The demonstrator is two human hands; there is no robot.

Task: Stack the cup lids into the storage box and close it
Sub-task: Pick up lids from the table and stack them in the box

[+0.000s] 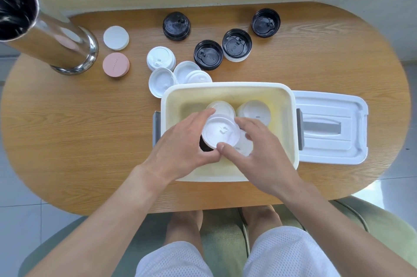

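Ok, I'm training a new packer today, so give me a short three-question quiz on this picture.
1. True or false: the box lid is already on the storage box.
2. How many black lids lie loose on the table?
3. What do the left hand and right hand hold together? A) a white lid B) the pink disc C) the steel tumbler

Key: 1 false, it lies right of the box. 2 four. 3 A, the white lid, held over the box.
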